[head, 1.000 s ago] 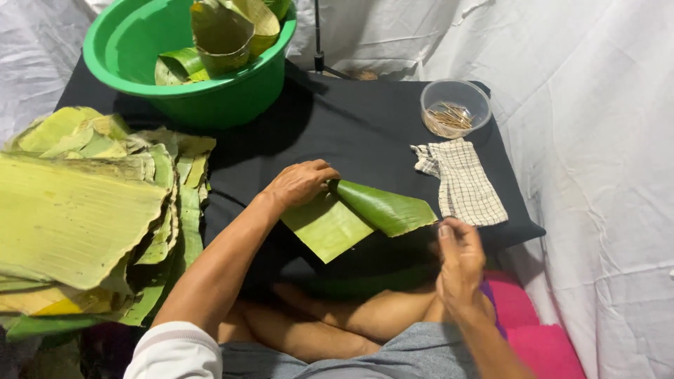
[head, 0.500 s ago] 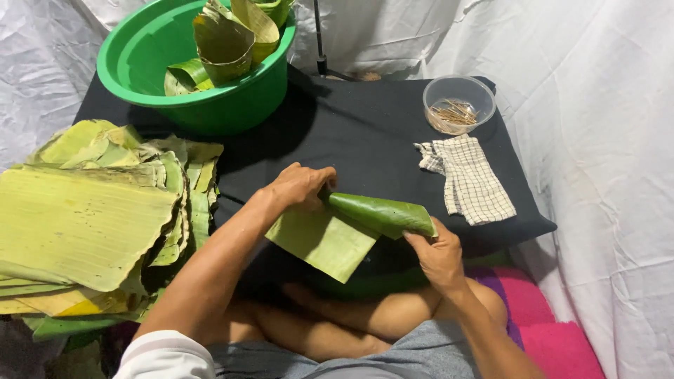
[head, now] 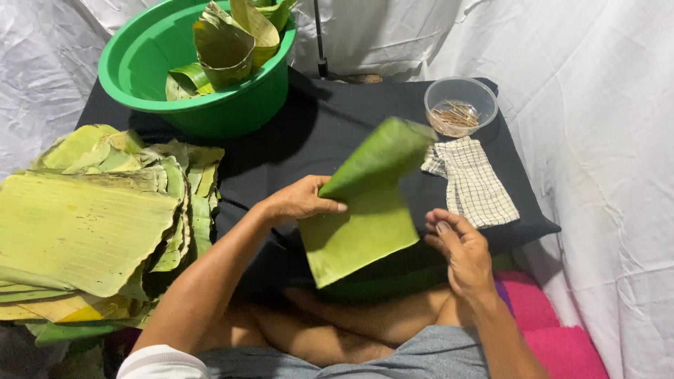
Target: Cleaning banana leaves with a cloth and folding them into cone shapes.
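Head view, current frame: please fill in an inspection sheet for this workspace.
Surface: black cloth-covered table, bare in the middle.
Job's things: banana leaf piece, partly rolled and lifted off the table; stack of leaves at the left.
Clutter: green basin holding folded leaf cups; clear bowl of thin sticks; checked cloth.
Grippers: left hand pinches the leaf's edge; right hand is open, just clear of the leaf.
Cables: a thin dark rod behind the table, kind unclear.
Surroundings: white sheeting all round; pink cushion.
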